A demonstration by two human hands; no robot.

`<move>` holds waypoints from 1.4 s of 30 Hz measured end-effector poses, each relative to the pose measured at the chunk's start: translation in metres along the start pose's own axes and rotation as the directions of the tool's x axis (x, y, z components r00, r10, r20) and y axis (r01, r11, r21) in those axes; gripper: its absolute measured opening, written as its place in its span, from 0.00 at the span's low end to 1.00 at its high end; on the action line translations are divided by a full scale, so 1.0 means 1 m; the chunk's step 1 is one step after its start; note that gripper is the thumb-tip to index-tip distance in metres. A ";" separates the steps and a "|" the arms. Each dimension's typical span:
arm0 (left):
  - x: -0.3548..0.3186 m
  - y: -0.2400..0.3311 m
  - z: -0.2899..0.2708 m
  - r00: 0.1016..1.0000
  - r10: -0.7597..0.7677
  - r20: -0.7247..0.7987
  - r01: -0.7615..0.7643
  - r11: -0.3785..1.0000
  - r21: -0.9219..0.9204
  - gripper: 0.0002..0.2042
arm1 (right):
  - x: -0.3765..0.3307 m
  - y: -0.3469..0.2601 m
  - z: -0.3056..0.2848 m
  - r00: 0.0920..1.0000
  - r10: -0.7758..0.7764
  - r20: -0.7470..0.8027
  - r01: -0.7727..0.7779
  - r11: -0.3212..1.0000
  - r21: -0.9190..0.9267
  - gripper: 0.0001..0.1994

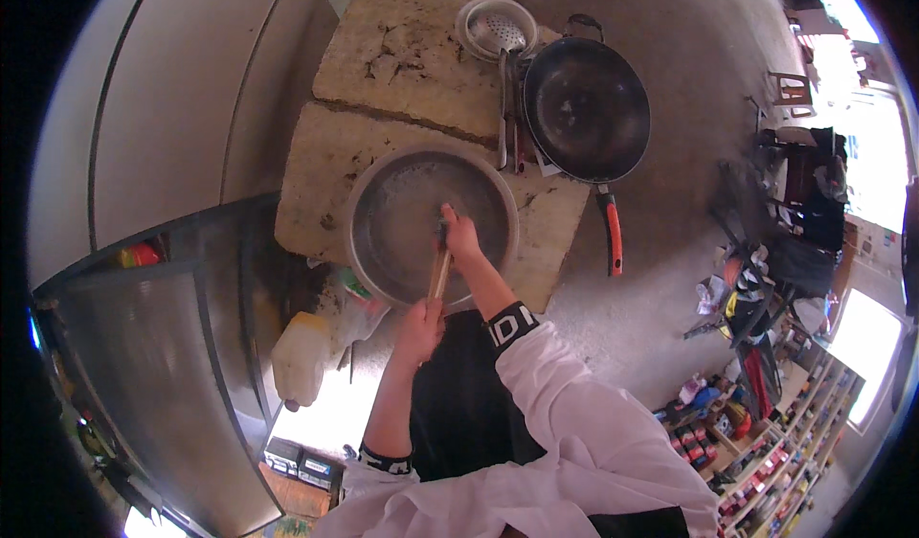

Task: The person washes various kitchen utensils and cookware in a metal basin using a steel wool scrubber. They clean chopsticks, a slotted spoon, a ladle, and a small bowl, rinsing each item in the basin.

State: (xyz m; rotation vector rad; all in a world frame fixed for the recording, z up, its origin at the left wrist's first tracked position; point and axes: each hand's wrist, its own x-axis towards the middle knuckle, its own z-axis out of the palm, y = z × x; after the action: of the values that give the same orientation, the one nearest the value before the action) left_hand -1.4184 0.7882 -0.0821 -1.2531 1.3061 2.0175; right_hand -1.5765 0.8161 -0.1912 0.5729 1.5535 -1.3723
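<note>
A wide round metal basin point(362, 220) stands on a worn stone-like slab, with what looks like shallow water inside. My left hand point(419, 331), at the basin's near rim, is closed around the light wooden handle point(439, 278) of a utensil. The utensil slants up into the basin. Over its dark far end my right hand point(462, 235) is closed, fingers pressed on it. That end is mostly hidden and slightly blurred, so its kind cannot be made out.
Right of the basin sits a dark wok point(586, 107) with a red and black handle point(614, 236). Behind are a bowl point(462, 33) holding a perforated skimmer point(498, 31) and long utensil handles point(504, 117). A plastic jug point(300, 358) stands at lower left, beside a cabinet point(144, 347).
</note>
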 end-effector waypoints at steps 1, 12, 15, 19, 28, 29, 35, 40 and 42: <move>-0.003 0.000 0.001 0.990 0.097 -0.102 -0.059 0.945 0.323 0.15 | -0.002 -0.004 0.003 0.999 -0.026 -0.021 0.022 0.984 -0.179 0.22; -0.036 0.045 -0.008 0.944 0.242 -0.224 0.084 0.480 0.873 0.12 | 0.012 0.007 -0.037 0.863 -0.494 -0.106 0.348 0.734 -0.582 0.26; -0.025 0.044 -0.022 0.907 0.333 -0.257 0.054 0.513 0.856 0.13 | 0.002 0.011 -0.048 0.858 -0.504 -0.099 0.337 0.697 -0.633 0.24; 0.001 0.063 -0.067 0.760 0.531 -0.376 -0.008 0.586 0.810 0.12 | -0.003 0.011 -0.057 0.865 -0.494 -0.085 0.325 0.682 -0.655 0.24; 0.162 -0.001 -0.197 0.517 0.622 -0.588 -0.102 0.727 0.679 0.11 | -0.024 0.015 -0.044 0.870 -0.482 0.105 0.382 0.522 -0.763 0.22; 0.175 -0.009 -0.206 0.546 0.579 -0.606 -0.174 0.786 0.594 0.11 | -0.022 0.017 -0.043 0.853 -0.509 0.116 0.404 0.502 -0.765 0.22; 0.188 0.005 -0.154 0.440 0.699 -0.564 -0.079 0.655 0.751 0.17 | -0.007 0.011 -0.068 0.871 -0.481 0.096 0.331 0.432 -0.839 0.24; 0.171 0.005 -0.175 0.367 0.755 -0.543 0.058 0.564 0.824 0.21 | -0.006 0.016 -0.059 0.828 -0.547 0.122 0.409 0.443 -0.798 0.24; 0.177 0.014 -0.160 0.389 0.746 -0.541 0.063 0.564 0.823 0.19 | 0.002 0.010 -0.071 0.809 -0.577 0.112 0.390 0.384 -0.837 0.24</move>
State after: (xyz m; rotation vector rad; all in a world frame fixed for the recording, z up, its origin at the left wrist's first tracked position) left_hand -1.4445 0.6212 -0.2508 -1.6315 2.7909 0.5382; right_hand -1.5935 0.8851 -0.2042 -0.4328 2.4326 -0.7520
